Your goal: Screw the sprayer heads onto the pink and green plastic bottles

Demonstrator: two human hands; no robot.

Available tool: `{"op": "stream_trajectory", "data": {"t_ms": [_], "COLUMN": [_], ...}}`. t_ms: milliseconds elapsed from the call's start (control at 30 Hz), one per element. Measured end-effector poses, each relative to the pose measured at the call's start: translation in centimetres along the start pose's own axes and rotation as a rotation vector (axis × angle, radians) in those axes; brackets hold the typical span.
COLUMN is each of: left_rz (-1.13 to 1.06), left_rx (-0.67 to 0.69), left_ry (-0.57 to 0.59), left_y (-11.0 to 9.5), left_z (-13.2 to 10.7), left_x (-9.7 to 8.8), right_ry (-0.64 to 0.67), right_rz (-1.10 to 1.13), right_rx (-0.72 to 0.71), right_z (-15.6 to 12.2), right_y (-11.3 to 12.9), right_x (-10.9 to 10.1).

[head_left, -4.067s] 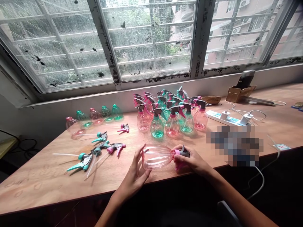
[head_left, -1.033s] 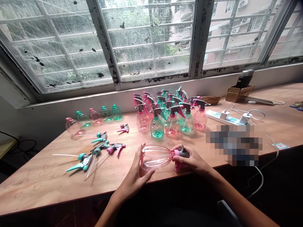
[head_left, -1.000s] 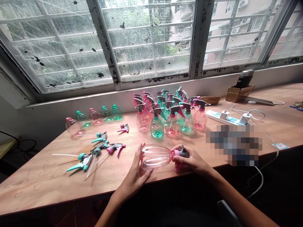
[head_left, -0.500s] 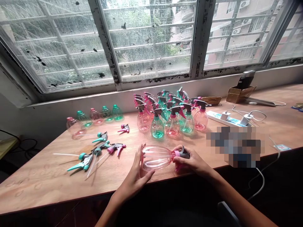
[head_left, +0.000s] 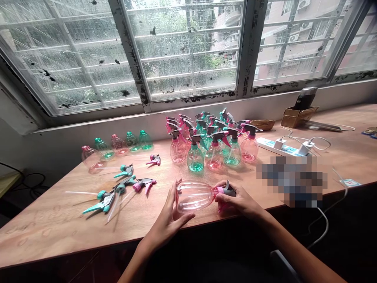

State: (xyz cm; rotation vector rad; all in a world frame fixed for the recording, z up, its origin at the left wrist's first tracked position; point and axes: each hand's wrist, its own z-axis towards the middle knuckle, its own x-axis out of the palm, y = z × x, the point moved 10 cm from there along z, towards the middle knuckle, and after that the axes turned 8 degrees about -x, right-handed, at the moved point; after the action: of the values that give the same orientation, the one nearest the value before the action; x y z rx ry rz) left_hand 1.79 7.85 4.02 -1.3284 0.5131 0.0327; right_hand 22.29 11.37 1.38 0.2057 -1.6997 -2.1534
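Note:
A clear pink spray bottle (head_left: pixel 196 195) lies on its side just above the wooden table's front edge. My left hand (head_left: pixel 169 218) cups the bottle's base, fingers curled round it. My right hand (head_left: pixel 240 201) is closed on the grey and pink trigger head (head_left: pixel 227 190) at the bottle's neck. Left of my hands lie several loose trigger heads (head_left: pixel 123 188) in teal and pink, dip tubes attached.
Behind my hands stands a cluster of assembled pink and green spray bottles (head_left: pixel 213 143). Several capless bottles (head_left: pixel 118 146) line the wall at left. A power strip (head_left: pixel 282 148) with cables and a cardboard box (head_left: pixel 298 115) sit at right. The wooden table (head_left: pixel 53 224) runs under the window.
My left hand's thumb has slid a little further round the bottle's base. The bottle stays in the same place between both hands.

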Motion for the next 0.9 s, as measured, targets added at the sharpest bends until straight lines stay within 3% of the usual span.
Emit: {"op": "stream_trajectory", "data": {"t_ms": [300,500,700,900], "left_rz": [-0.051,-0.079,-0.047,-0.077], "left_rx": [0.027,-0.048,0.027,-0.060], "left_ry": [0.011,0.017,-0.032,0.010], "left_y": [0.6,1.2,1.5,1.3], "left_z": [0.0,0.2,0.4,-0.1], "left_x": [0.1,0.1,-0.5,0.2], "right_ry": [0.015,0.013,0.004,0.012], "right_rz": [0.039,0.032,0.035,0.000], "right_rx": [0.010,0.005,0.003,0.007], "right_z": [0.0,0.0,0.0,0.0], "right_y": [0.0,0.0,-0.1,-0.2], "right_x": [0.2,0.2,0.2,0.1]}}
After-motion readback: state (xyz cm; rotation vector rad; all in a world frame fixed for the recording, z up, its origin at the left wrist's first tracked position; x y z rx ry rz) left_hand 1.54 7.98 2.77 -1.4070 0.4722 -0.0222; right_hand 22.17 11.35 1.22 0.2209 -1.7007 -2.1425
